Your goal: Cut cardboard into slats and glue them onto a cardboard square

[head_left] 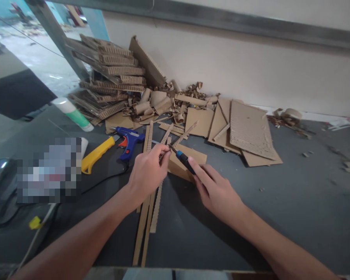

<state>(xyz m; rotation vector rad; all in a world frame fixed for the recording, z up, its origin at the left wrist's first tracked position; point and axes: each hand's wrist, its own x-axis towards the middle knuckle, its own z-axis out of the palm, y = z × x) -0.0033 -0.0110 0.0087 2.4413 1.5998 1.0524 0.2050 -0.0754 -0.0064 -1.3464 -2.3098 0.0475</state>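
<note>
Centre frame: our left hand (147, 171) pinches a cardboard strip (156, 202); right hand (217, 190) holds blue cutter (184, 160) on it.

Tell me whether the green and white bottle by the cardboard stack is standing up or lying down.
Lying down. The green and white bottle rests on its side on the grey table, left of the blue glue gun.

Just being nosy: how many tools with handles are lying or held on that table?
3: a yellow-handled knife beside the blue glue gun, and a blue-handled cutter in the right hand. Scraps may hide others.
</note>
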